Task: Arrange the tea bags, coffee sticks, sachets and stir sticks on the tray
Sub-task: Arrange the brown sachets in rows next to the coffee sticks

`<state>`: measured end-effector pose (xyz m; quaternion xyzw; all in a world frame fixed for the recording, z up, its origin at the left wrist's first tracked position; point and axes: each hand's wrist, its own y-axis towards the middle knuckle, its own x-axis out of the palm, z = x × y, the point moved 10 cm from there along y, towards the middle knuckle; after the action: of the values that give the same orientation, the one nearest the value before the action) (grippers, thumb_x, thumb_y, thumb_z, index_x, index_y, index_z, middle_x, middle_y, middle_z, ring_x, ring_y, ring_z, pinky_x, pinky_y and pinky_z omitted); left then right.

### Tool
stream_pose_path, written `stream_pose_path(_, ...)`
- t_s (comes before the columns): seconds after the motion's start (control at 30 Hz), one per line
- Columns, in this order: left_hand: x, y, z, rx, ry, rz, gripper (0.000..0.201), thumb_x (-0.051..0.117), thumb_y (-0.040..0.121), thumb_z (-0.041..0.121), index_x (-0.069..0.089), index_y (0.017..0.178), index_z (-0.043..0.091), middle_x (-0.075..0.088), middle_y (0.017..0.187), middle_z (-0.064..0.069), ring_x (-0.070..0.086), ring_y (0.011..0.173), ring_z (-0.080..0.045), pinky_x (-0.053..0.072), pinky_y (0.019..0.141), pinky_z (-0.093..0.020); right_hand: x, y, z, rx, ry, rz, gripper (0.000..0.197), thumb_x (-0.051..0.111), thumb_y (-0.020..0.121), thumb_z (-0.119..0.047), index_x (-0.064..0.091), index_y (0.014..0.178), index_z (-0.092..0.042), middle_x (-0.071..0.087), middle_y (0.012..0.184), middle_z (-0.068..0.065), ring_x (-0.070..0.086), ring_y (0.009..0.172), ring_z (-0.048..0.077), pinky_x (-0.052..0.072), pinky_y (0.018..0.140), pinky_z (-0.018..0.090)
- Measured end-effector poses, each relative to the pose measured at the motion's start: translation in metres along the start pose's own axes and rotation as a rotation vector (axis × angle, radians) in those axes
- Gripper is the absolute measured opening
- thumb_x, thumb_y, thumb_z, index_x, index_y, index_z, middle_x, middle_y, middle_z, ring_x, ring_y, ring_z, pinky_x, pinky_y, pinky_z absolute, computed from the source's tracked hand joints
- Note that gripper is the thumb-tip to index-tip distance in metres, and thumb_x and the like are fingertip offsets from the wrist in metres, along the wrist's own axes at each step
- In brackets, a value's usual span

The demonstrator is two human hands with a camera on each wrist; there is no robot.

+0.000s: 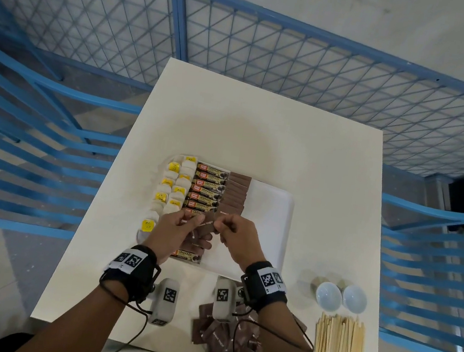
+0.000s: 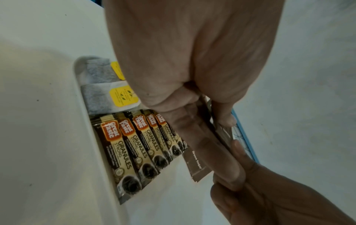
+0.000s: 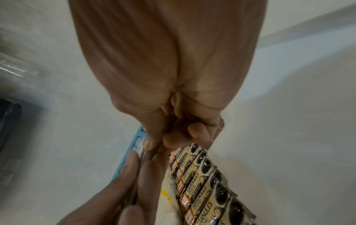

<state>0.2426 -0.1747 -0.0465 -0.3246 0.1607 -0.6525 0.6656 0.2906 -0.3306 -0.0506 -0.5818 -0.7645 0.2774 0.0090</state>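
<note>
Left hand (image 1: 174, 233): fingers curled round a small bundle of brown paper sachets (image 1: 201, 233), held just above the near part of the tray; thumb on top of the bundle.
Right hand (image 1: 238, 238): thumb and fingertips pinch the end of one brown sachet printed "Brown Sugar" (image 2: 196, 161), at the top of the bundle that the left hand holds.
Wrists: black straps with square black-and-white coded tags on both.
White rectangular plastic tray (image 1: 275, 212): lies on the middle of the desk, beneath both hands; its right part is bare.
Tea bags with yellow paper tags (image 1: 173, 185): two columns along the tray's left side; the writing on the tags is too small to read.
Black and gold coffee sticks (image 1: 207, 188): a row just right of the tea bags, each printed "Great Taste" in an orange panel and "GRANULES STRONG"; one more shows near the left wrist.
Laid brown sachets (image 1: 235, 193): an overlapping row just right of the coffee sticks.
Loose brown sachets (image 1: 227, 341): a heap on the near edge of the desk, under the right forearm, also marked "Brown Sugar".
Pale wooden stir sticks (image 1: 338, 351): a flat bundle at the near right corner of the desk.
Two small translucent round cups (image 1: 340, 296): beside each other, just beyond the stir sticks.
White square desk (image 1: 260, 138): ringed by a blue metal mesh fence (image 1: 302, 56).
</note>
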Motion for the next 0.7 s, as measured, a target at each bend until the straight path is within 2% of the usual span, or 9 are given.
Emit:
stream_pose_path(0.13, -0.002, 0.002, -0.005, -0.023, -0.016, -0.031, 0.027, 0.071, 0.092, 0.003, 0.066, 0.116, -0.009, 0.070, 0.104, -0.036, 0.074, 0.077, -0.033, 0.065, 0.070, -0.042, -0.009, 0.001, 0.005, 0.011, 0.046, 0.023, 0.007, 0.066, 0.095, -0.013, 0.071, 0.092, -0.010, 0.063, 0.065, -0.001, 0.049, 0.051, 0.005, 0.042, 0.057, 0.017)
stream_pose_path(0.27, -0.002, 0.004, -0.002, 0.005, -0.010, -0.014, 0.024, 0.069, 0.092, -0.002, 0.066, 0.114, -0.011, 0.070, 0.102, -0.038, 0.073, 0.072, -0.030, 0.065, 0.072, -0.041, -0.010, -0.001, 0.005, 0.013, 0.080, 0.017, 0.007, 0.064, 0.097, -0.011, 0.070, 0.096, -0.007, 0.064, 0.067, 0.002, 0.049, 0.052, 0.006, 0.043, 0.055, 0.018)
stream_pose_path(0.37, -0.003, 0.005, 0.000, 0.025, 0.017, -0.004, 0.023, 0.068, 0.093, -0.002, 0.065, 0.114, -0.012, 0.071, 0.098, -0.035, 0.073, 0.072, -0.030, 0.065, 0.071, -0.040, -0.006, -0.002, 0.002, -0.004, 0.048, -0.005, 0.014, 0.063, 0.098, -0.021, 0.070, 0.101, -0.009, 0.068, 0.072, -0.003, 0.055, 0.055, 0.006, 0.046, 0.057, 0.019)
stream_pose_path(0.43, -0.003, 0.005, 0.001, 0.030, 0.037, -0.012, 0.021, 0.068, 0.094, -0.002, 0.066, 0.112, -0.010, 0.071, 0.099, -0.035, 0.073, 0.074, -0.030, 0.065, 0.072, -0.042, -0.003, -0.003, -0.001, -0.014, 0.004, -0.025, 0.018, 0.071, 0.093, -0.028, 0.072, 0.098, -0.011, 0.071, 0.077, -0.002, 0.058, 0.057, 0.005, 0.048, 0.058, 0.018)
stream_pose_path(0.5, -0.003, 0.004, 0.002, 0.035, 0.052, -0.015, 0.016, 0.067, 0.095, 0.000, 0.068, 0.110, -0.007, 0.070, 0.100, -0.035, 0.072, 0.074, -0.032, 0.065, 0.071, -0.042, -0.001, -0.003, -0.002, -0.022, -0.014, -0.025, 0.018, 0.077, 0.088, -0.026, 0.071, 0.087, -0.010, 0.071, 0.075, 0.000, 0.057, 0.055, 0.006, 0.048, 0.057, 0.019)
stream_pose_path(0.57, -0.004, 0.004, 0.002, 0.036, 0.056, -0.003, 0.014, 0.065, 0.098, 0.003, 0.068, 0.108, -0.007, 0.070, 0.100, -0.036, 0.072, 0.073, -0.035, 0.065, 0.069, -0.042, -0.002, -0.003, 0.000, -0.024, 0.005, -0.005, 0.020, 0.079, 0.086, -0.024, 0.069, 0.083, -0.006, 0.071, 0.072, 0.002, 0.057, 0.054, 0.008, 0.048, 0.056, 0.022)
stream_pose_path(0.7, -0.006, 0.005, 0.001, 0.031, 0.065, 0.037, 0.017, 0.062, 0.101, 0.007, 0.066, 0.108, -0.008, 0.070, 0.099, -0.036, 0.072, 0.076, -0.041, 0.065, 0.068, -0.047, 0.003, -0.001, 0.003, 0.011, 0.078, -0.013, 0.019, 0.073, 0.091, -0.027, 0.071, 0.090, -0.009, 0.073, 0.073, 0.007, 0.060, 0.054, 0.015, 0.048, 0.055, 0.028)
